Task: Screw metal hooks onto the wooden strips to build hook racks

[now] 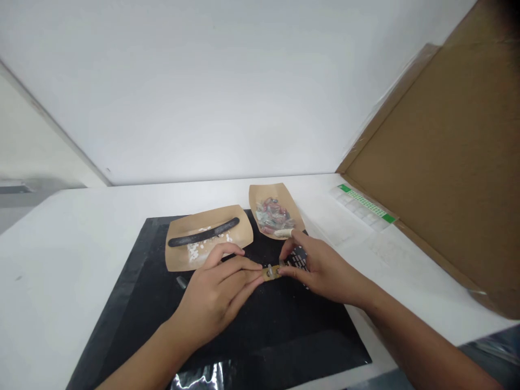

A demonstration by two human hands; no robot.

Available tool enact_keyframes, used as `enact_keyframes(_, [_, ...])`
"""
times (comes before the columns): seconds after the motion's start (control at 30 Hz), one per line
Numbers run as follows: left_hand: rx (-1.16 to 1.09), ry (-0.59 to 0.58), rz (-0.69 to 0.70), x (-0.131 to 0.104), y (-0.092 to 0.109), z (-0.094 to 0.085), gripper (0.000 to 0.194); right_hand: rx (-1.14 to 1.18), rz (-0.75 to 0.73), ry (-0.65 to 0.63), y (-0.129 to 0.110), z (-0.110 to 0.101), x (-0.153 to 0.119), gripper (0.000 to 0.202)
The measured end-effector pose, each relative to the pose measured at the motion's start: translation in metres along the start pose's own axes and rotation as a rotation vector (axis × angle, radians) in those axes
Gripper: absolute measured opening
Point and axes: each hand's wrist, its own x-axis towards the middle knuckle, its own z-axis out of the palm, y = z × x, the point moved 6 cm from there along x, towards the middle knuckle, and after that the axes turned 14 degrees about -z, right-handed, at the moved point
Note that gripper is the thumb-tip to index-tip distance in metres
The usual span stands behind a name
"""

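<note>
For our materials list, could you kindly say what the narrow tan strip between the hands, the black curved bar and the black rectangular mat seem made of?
Narrow tan strip: dull, perhaps wood or card from its colour; too small to tell.
Black curved bar: possibly abrasive-coated, given its dull, mottled surface.
Black rectangular mat: glossy, probably plastic, judging by its sheen.

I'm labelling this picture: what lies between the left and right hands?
In the head view, a tan strip bearing a small clear piece lies between the left hand and right hand.
</note>
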Motion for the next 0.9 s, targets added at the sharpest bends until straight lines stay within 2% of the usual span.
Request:
enact_keyframes(0.3, [0.03, -0.003, -0.016, 0.0, -0.005, 0.001, 0.025, -0.032, -0.07, 0.017, -0.007, -0.006, -0.002, 0.025])
enact_keyframes(0.6, [0.091, -0.045, 0.008, 0.002, 0.001, 0.009, 0.025, -0.048, -0.078, -0.016, -0.003, 0.001, -0.002, 0.028])
enact_keyframes(0.77, [0.145, -0.088, 0.091, 0.004, 0.015, 0.021, 0.024, -0.067, -0.099, 0.0, -0.003, 0.001, 0.0, 0.027])
enact_keyframes(0.9, [0.227, -0.15, 0.079, 0.002, 0.013, 0.037, 0.028, -0.069, -0.135, 0.015, -0.004, 0.001, 0.001, 0.024])
